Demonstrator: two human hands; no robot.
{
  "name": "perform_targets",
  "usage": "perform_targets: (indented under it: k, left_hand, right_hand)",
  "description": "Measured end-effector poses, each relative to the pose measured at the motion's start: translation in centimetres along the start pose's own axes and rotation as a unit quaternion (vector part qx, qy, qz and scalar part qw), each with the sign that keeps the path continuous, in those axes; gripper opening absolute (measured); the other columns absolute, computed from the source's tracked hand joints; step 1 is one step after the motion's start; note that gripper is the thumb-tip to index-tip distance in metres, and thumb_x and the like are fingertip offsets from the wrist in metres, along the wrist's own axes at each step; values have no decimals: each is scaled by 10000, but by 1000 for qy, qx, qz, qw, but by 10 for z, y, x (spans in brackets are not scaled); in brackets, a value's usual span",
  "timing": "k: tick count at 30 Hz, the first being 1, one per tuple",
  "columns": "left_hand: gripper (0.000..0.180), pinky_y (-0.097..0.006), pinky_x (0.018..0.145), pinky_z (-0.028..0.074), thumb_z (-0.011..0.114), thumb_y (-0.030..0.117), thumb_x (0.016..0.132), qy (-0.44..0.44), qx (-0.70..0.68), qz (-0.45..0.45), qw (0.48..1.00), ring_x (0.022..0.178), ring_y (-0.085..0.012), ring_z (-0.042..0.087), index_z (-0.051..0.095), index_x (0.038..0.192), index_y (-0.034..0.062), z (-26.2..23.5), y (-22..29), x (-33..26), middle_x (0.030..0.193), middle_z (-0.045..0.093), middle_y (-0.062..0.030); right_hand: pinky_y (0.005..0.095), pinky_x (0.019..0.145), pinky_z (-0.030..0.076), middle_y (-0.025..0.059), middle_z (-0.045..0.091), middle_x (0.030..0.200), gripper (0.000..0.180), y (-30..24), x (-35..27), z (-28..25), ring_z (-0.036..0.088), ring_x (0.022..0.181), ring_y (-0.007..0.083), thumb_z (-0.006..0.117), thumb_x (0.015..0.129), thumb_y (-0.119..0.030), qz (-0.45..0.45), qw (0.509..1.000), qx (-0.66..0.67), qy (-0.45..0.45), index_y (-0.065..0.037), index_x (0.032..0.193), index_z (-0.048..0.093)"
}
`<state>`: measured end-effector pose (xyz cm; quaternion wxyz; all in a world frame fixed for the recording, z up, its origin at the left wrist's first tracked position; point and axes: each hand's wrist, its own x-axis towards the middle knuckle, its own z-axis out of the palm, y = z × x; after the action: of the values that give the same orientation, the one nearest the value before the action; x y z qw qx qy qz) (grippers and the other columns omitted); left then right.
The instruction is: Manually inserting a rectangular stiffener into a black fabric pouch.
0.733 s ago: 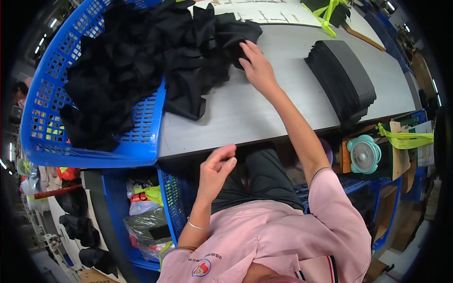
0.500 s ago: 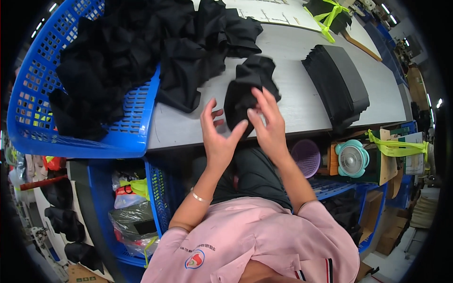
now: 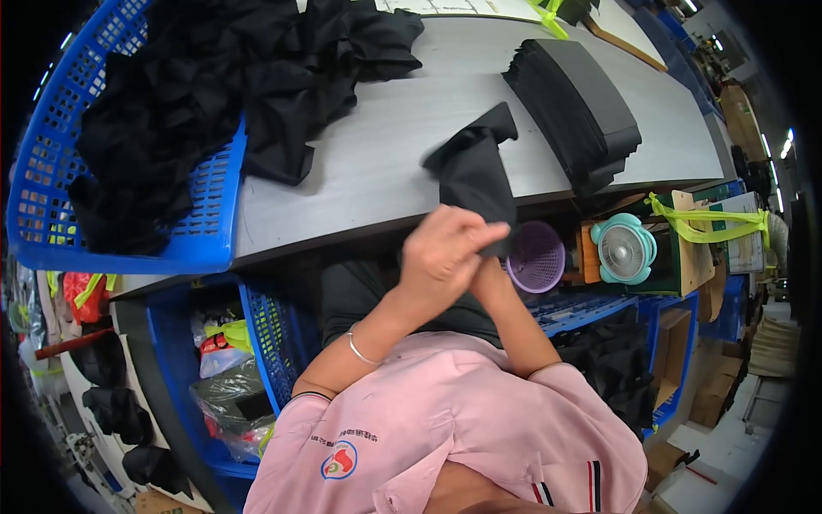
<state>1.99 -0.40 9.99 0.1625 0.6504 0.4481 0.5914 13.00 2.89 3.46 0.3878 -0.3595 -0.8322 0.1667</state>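
A black fabric piece (image 3: pixel 479 167) stands up from my hands in front of the table edge, its upper end folded over and slightly blurred. My left hand (image 3: pixel 441 257) is closed at its lower end, with one finger pointing right. Behind it, my right hand (image 3: pixel 488 278) is mostly covered, and its fingers are hidden by the left hand and the cloth. To the left, a heap of crumpled black fabric pieces (image 3: pixel 188 94) fills a blue basket (image 3: pixel 128 264) and spills onto the table. A neat stack of flat black pieces (image 3: pixel 578 111) lies to the right.
The grey table (image 3: pixel 385 141) spans the front. Under its right side are a purple basket (image 3: pixel 538 257) and a teal fan (image 3: pixel 618 248). A blue crate (image 3: pixel 270 343) with bagged items stands by my left side. Yellow-green strips (image 3: pixel 711 224) tie boards at right.
My hands, apart over the fabric piece before, have come together nearer my body. The piece has been drawn toward me and hangs upright from them. The view has shifted slightly right.
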Motion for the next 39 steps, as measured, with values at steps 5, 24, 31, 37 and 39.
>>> perform_targets:
  k: [5, 24, 31, 37, 39]
  left_hand:
    - [480, -323, 625, 491, 667, -119, 597, -76, -38, -45, 995, 744, -230, 597, 746, 1022, 89, 25, 13, -53, 842, 637, -63]
    - [330, -401, 1103, 327, 698, 261, 891, -10, -72, -281, 957, 1322, -314, 421, 625, 1112, 27, -16, -58, -13, 1407, 498, -173]
    - [219, -374, 1089, 338, 717, 236, 873, 27, -91, -268, 959, 1278, -285, 474, 622, 830, 44, -32, -75, -13, 1326, 594, -120]
    - [246, -388, 1079, 344, 767, 113, 809, 22, -129, -222, 966, 1277, -293, 468, 592, 967, 44, -19, -50, -2, 1311, 569, -122]
    - [465, -390, 1081, 340, 769, 90, 800, 183, 46, -132, 973, 1288, -304, 450, 540, 1200, 38, -14, -30, -2, 1415, 465, -166]
  right_hand:
    - [394, 794, 512, 181, 617, 1008, 320, -3, 66, -45, 628, 906, 322, 603, 876, -2, 67, 984, -14, -167, 11, 1192, 556]
    - [303, 1121, 343, 106, 246, 1591, 709, 2, 29, -12, 384, 1384, 192, 563, 967, -66, 197, 829, 522, 27, -26, 1556, 171]
    - [322, 989, 422, 158, 505, 1315, 471, 10, -9, 4, 525, 1179, 225, 576, 963, -305, 177, 916, 351, 74, 8, 1305, 492]
    - [325, 930, 426, 139, 508, 1198, 411, 23, -22, 10, 527, 1092, 218, 563, 965, -320, 208, 914, 339, 81, 6, 1206, 500]
    - [326, 910, 428, 132, 510, 1159, 395, 41, -17, 5, 528, 1063, 216, 559, 965, -325, 214, 914, 331, 96, 6, 1174, 503]
